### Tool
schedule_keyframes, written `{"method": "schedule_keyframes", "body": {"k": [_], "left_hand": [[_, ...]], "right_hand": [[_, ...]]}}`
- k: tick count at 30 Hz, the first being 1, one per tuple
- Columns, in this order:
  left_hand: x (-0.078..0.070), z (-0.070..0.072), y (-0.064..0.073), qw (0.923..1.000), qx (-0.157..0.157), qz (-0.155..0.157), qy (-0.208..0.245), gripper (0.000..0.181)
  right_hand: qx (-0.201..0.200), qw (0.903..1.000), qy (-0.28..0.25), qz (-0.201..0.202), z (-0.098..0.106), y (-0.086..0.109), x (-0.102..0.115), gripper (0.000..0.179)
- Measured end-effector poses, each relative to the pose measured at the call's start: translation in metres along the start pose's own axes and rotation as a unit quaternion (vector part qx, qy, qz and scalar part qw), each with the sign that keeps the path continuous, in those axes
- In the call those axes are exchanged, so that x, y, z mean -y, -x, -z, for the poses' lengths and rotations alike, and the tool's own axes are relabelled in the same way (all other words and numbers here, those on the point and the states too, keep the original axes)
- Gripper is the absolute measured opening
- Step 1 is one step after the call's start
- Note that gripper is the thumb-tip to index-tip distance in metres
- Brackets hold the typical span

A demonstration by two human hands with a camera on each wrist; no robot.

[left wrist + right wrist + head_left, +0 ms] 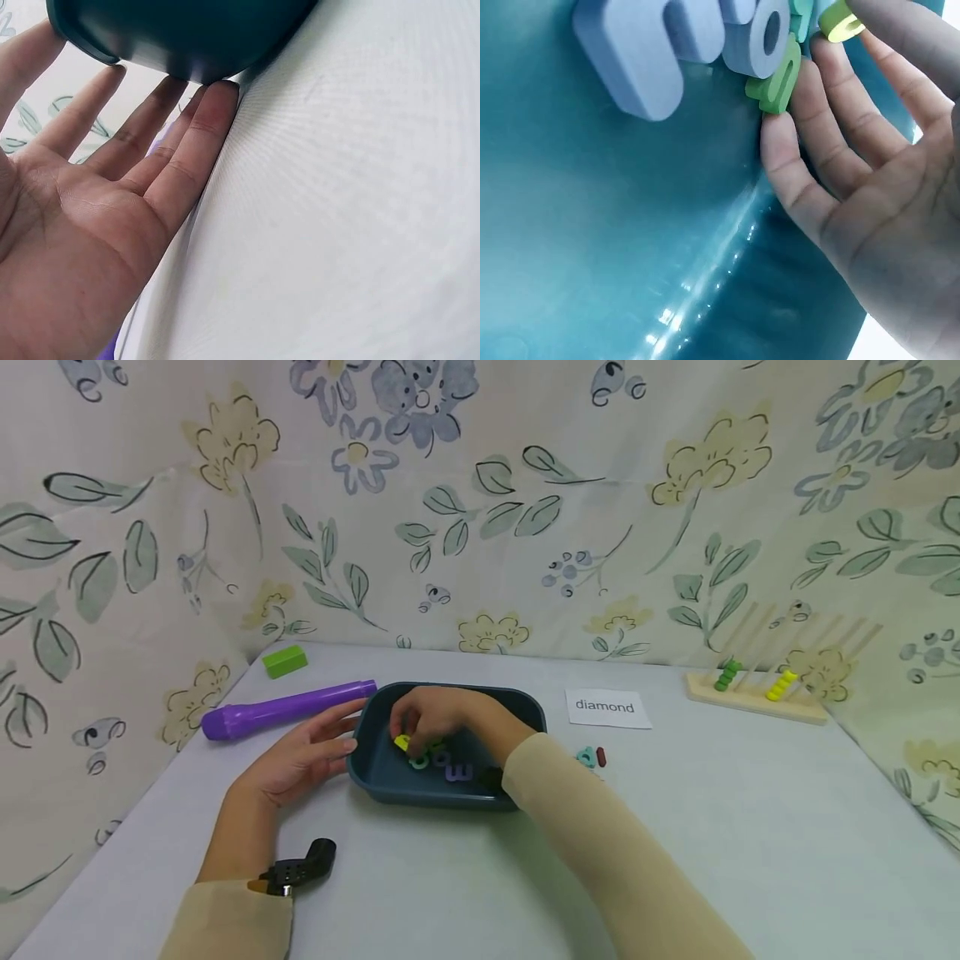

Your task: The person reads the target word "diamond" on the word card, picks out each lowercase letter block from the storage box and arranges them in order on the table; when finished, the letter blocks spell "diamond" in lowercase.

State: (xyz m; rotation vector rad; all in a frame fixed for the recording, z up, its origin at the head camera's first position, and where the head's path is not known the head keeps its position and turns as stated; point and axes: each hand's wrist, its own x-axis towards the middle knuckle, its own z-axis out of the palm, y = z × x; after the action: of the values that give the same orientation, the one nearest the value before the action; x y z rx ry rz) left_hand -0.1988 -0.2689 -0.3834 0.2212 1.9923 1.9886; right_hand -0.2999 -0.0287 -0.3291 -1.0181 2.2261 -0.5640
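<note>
A dark blue-green tray (442, 797) holds several foam letters. Inside it, my right hand (431, 714) pinches a yellow letter (841, 22) between thumb and finger. Its lower fingers reach down by a green letter (780, 79), one fingertip touching it. Close by lie a purple m (459, 772), a round bluish-purple letter (757, 41) and a teal letter (419, 762). My left hand (303, 756) rests its fairly straight fingertips against the tray's left outer wall, palm showing in the left wrist view.
A purple microphone-shaped object (288, 708) and a green block (285, 662) lie to the left. Right of the tray are a teal letter (586, 757), a dark red piece (601, 757) and a card reading "diamond" (607, 708). A wooden peg rack (757, 697) with green and yellow beads stands far right.
</note>
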Motion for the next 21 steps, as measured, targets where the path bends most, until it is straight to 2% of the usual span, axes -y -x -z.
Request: {"method": "schedule_keyframes", "body": {"k": [4, 11, 21], "left_hand": [[0.0, 0.001, 0.0, 1.0, -0.002, -0.002, -0.008, 0.069], [0.0, 0.0, -0.001, 0.9999, -0.004, 0.005, -0.01, 0.07], [0.0, 0.001, -0.001, 0.9999, -0.005, 0.01, -0.009, 0.069]], "right_hand": [[-0.009, 0.9995, -0.019, 0.023, 0.005, 0.001, 0.001, 0.022], [-0.013, 0.998, -0.051, 0.037, 0.011, 0.006, 0.005, 0.024], [-0.004, 0.9966, -0.063, 0.054, 0.018, 0.018, 0.01, 0.032]]}}
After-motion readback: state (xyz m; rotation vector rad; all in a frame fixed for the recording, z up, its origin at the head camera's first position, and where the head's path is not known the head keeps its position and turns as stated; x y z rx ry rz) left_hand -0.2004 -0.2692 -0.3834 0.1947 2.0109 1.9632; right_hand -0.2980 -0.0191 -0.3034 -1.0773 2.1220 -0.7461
